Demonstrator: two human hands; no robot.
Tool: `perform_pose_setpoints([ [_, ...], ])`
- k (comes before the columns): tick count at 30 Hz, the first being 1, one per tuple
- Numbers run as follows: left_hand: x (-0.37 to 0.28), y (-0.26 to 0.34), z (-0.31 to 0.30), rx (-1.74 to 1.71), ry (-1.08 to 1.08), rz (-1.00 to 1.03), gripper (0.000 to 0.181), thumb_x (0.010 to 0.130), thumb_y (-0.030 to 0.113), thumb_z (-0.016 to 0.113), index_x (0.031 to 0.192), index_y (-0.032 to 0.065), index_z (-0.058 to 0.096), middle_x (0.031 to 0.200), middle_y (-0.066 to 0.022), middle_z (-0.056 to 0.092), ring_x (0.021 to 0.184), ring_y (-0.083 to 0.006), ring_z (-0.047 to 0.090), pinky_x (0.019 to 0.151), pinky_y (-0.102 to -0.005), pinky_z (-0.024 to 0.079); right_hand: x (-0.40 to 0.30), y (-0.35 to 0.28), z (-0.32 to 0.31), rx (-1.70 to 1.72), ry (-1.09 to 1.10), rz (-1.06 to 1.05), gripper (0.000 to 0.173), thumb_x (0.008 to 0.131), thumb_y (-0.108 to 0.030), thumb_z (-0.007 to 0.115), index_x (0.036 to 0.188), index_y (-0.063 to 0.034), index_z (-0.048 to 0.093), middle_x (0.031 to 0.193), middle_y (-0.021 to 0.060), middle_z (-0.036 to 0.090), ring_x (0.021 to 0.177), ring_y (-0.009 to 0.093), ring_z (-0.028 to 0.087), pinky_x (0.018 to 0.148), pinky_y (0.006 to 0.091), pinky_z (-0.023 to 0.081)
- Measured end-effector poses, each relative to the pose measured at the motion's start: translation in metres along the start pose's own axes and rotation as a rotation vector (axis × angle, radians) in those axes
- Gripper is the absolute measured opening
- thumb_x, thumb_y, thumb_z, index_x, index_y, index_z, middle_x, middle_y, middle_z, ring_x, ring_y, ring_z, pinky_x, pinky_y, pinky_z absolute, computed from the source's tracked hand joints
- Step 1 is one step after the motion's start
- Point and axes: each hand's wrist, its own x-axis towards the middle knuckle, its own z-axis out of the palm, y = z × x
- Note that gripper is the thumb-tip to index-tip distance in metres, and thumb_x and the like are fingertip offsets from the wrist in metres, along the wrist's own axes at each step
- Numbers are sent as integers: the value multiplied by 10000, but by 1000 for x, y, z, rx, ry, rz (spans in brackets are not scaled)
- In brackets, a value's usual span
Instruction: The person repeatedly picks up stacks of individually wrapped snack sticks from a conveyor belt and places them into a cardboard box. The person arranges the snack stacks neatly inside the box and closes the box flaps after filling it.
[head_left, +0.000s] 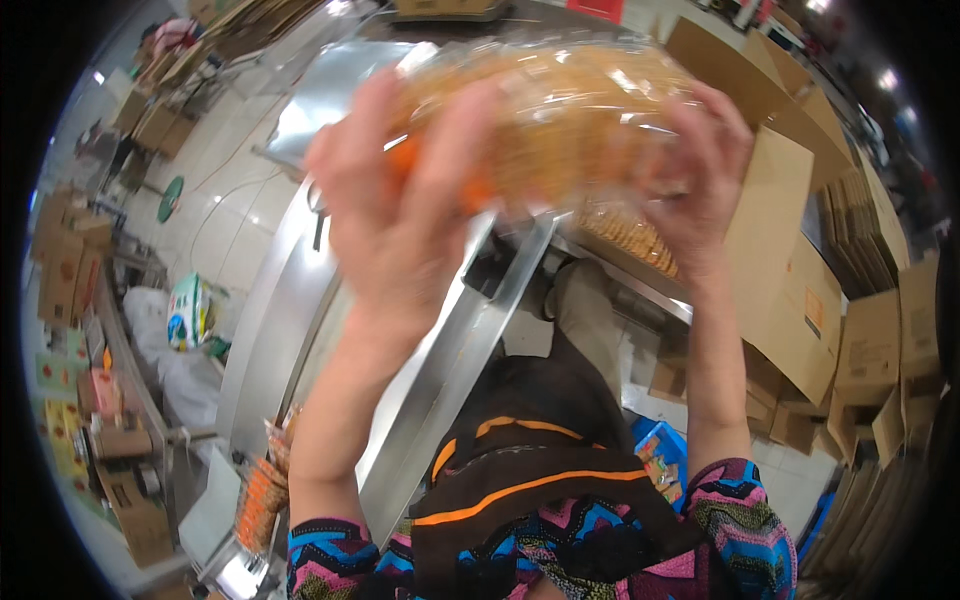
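Between my two hands a clear plastic bag of orange-brown snack food (555, 112) is held up in front of me, blurred by motion. My left hand (397, 187) grips its left end, fingers spread over the film, with bright orange showing beside them. At the right end my right hand (701, 172) closes around the wrapping. Below the bag, a cardboard box (637, 266) holds more packed snack pieces. A stainless steel conveyor or chute (277, 300) runs beneath my left arm, and more orange-and-clear packs (261, 499) lie at its lower end.
An open carton (765, 210) with raised flaps stands close to my right hand. Flattened cartons (855, 217) are stacked behind it. A blue crate (667, 457) sits low on the right. Across the floor at left are a side table (139, 375) and a green-and-white sack (187, 311).
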Motion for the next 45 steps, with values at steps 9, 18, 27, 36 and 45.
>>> perform_pose_setpoints([
  [9,24,116,248,-424,-755,124,742,668,207,794,1344,223,489,1405,-56,459,1061,-376,541,849,-419,535,-134,168,-124,25,-280,788,730,717,-256,828,1361,-160,497,1255,125,499,1171,335,526,971,430,485],
  [18,-101,70,405,-352,-1369,247,1074,601,607,799,1443,95,372,1476,-151,381,1367,-458,281,1148,-547,221,-161,256,-37,-313,-1274,911,814,766,-867,375,1224,-257,658,1144,94,682,1124,256,620,926,405,491],
  [27,-90,97,369,-343,-1112,228,910,713,302,817,1466,123,338,1465,-143,392,1360,-377,326,1133,-482,282,-216,272,-5,-560,-1042,860,678,889,-702,388,1083,-128,692,1022,132,698,1007,304,640,855,439,473],
  [36,-72,-12,96,-867,-962,-449,254,861,64,664,1114,71,687,1068,-91,701,970,-231,674,834,-327,526,-189,230,-17,-485,-959,1121,395,853,-388,631,1145,-121,639,1163,144,620,1073,314,586,899,464,480],
  [45,-251,-117,-288,281,-386,-1216,252,895,91,620,1135,47,682,1036,-118,714,914,-186,683,799,-298,531,-67,208,29,-186,-467,174,337,992,-109,511,1318,-31,548,1306,127,587,1223,246,542,1044,336,410],
])
